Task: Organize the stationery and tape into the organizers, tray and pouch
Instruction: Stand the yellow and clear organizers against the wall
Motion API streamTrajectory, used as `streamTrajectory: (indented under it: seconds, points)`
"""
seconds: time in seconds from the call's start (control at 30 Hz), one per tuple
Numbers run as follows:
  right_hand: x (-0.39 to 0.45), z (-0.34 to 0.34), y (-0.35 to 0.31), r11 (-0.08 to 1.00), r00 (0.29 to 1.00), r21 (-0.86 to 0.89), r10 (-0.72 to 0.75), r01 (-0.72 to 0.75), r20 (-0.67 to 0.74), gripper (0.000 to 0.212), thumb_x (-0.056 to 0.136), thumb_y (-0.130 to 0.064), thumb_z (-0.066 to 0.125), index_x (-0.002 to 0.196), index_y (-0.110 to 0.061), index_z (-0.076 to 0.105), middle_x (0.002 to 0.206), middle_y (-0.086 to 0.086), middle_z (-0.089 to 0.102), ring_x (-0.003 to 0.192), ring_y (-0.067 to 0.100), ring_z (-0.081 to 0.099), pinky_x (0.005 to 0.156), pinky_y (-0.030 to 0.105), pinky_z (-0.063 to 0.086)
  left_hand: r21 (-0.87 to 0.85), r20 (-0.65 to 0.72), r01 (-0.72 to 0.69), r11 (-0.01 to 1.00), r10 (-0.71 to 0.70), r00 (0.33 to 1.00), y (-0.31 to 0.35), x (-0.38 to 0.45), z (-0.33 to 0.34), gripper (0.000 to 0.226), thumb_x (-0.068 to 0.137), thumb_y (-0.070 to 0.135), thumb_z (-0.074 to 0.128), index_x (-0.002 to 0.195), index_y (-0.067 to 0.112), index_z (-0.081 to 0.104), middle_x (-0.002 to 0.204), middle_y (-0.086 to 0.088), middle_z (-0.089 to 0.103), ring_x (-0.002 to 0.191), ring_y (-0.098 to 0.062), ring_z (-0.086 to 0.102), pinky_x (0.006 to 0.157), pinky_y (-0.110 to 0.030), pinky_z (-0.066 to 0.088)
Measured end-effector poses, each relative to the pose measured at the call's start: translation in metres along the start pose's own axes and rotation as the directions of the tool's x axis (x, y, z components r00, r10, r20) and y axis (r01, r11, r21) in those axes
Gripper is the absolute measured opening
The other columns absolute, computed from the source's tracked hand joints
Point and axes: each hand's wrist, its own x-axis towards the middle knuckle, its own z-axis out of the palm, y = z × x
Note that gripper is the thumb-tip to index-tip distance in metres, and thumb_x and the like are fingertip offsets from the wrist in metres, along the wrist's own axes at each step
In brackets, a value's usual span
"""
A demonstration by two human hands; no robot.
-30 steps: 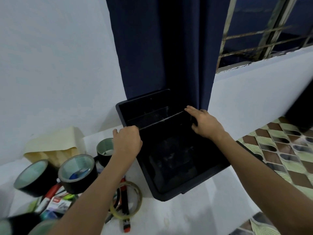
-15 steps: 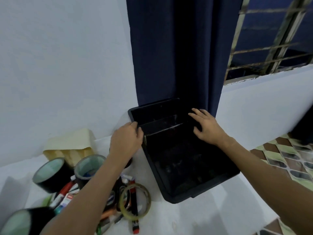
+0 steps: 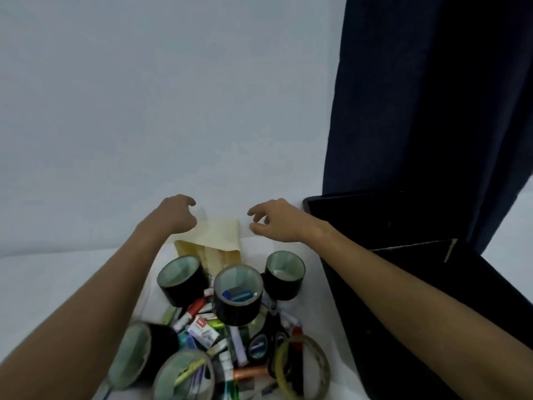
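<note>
A cream pouch [image 3: 215,241] leans against the white wall at the back of the table. My left hand [image 3: 174,215] hovers at its upper left corner and my right hand [image 3: 277,223] at its upper right, both with fingers curled apart and holding nothing. In front lies a heap: several black tape rolls [image 3: 238,295], a clear yellowish tape ring [image 3: 302,368], and mixed markers, pens and small boxes [image 3: 202,330]. A black tray [image 3: 418,284] with an inner divider stands at the right.
A dark blue curtain [image 3: 418,111] hangs behind the tray. The white wall [image 3: 144,111] closes off the back. The white tabletop [image 3: 43,284] is bare to the left of the heap.
Both hands have left the black tray and moved left to the cream pouch. The view has swung left, so the tray now sits at the right edge.
</note>
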Motion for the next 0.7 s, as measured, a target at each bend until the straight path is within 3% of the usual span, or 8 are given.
streamTrajectory:
  seconds: [0.1, 0.17, 0.3, 0.4, 0.5, 0.6, 0.7]
  points:
    - [0.024, 0.025, -0.013, 0.991, 0.981, -0.124, 0.068, -0.046, 0.179, 0.065, 0.093, -0.046, 0.054, 0.145, -0.012, 0.037, 0.14, 0.005, 0.051, 0.128, 0.023, 0.047, 0.101, 0.034, 0.038, 0.045, 0.173, -0.054, 0.998, 0.045, 0.984, -0.017, -0.002, 0.011, 0.071, 0.08, 0.016, 0.061, 0.146, 0.023, 0.034, 0.152, -0.003, 0.034, 0.136, -0.024, 0.036, 0.106, -0.033, 0.035]
    - [0.033, 0.039, -0.015, 0.972, 0.955, -0.225, 0.127, -0.066, 0.267, 0.071, 0.09, -0.05, 0.057, 0.143, -0.008, 0.038, 0.141, 0.008, 0.048, 0.127, 0.026, 0.047, 0.1, 0.037, 0.041, -0.003, 0.221, -0.111, 0.994, 0.109, 0.969, -0.021, -0.004, 0.022, 0.076, 0.078, 0.025, 0.068, 0.146, 0.026, 0.034, 0.151, -0.005, 0.035, 0.131, -0.024, 0.043, 0.101, -0.03, 0.038]
    - [0.043, 0.061, -0.012, 0.977, 0.964, -0.193, 0.131, -0.087, 0.23, 0.049, 0.085, -0.034, 0.065, 0.124, -0.005, 0.054, 0.12, 0.013, 0.06, 0.105, 0.028, 0.059, 0.082, 0.033, 0.049, 0.069, 0.24, -0.168, 0.983, 0.147, 0.959, -0.02, -0.002, 0.04, 0.078, 0.076, 0.035, 0.068, 0.146, 0.031, 0.033, 0.148, -0.01, 0.033, 0.133, -0.03, 0.038, 0.106, -0.039, 0.038]
    - [0.045, 0.063, -0.01, 0.986, 0.987, -0.138, 0.11, -0.093, 0.119, 0.036, 0.089, -0.025, 0.056, 0.116, -0.002, 0.057, 0.116, 0.016, 0.06, 0.103, 0.03, 0.059, 0.078, 0.032, 0.047, 0.14, 0.148, -0.175, 0.975, 0.154, 0.977, -0.018, -0.001, 0.047, 0.069, 0.078, 0.031, 0.061, 0.143, 0.03, 0.038, 0.14, -0.01, 0.043, 0.127, -0.03, 0.044, 0.1, -0.042, 0.044]
    - [0.044, 0.052, -0.011, 0.99, 0.995, -0.103, 0.101, -0.101, -0.007, 0.036, 0.094, -0.023, 0.045, 0.121, -0.002, 0.057, 0.12, 0.016, 0.06, 0.106, 0.029, 0.057, 0.085, 0.034, 0.047, 0.306, -0.033, -0.192, 0.933, 0.212, 0.977, -0.014, 0.0, 0.053, 0.046, 0.088, 0.026, 0.047, 0.134, 0.025, 0.046, 0.122, -0.007, 0.057, 0.109, -0.027, 0.057, 0.083, -0.038, 0.051]
    - [0.045, 0.038, -0.012, 0.987, 0.992, -0.127, 0.09, -0.101, -0.091, 0.039, 0.096, -0.022, 0.042, 0.126, -0.003, 0.057, 0.129, 0.014, 0.058, 0.115, 0.029, 0.055, 0.096, 0.04, 0.046, 0.261, -0.192, -0.22, 0.94, 0.274, 0.942, -0.007, 0.003, 0.054, 0.031, 0.094, 0.022, 0.036, 0.115, 0.02, 0.059, 0.106, -0.006, 0.066, 0.095, -0.026, 0.062, 0.065, -0.031, 0.046]
    - [0.047, 0.024, -0.007, 0.996, 0.971, 0.002, 0.091, -0.092, -0.222, 0.039, 0.099, -0.028, 0.043, 0.128, -0.009, 0.059, 0.13, 0.008, 0.06, 0.119, 0.025, 0.054, 0.099, 0.038, 0.045, 0.183, -0.258, -0.203, 0.962, 0.246, 0.934, 0.0, 0.005, 0.052, 0.022, 0.091, 0.016, 0.038, 0.089, 0.013, 0.06, 0.081, -0.005, 0.064, 0.075, -0.027, 0.061, 0.054, -0.028, 0.037]
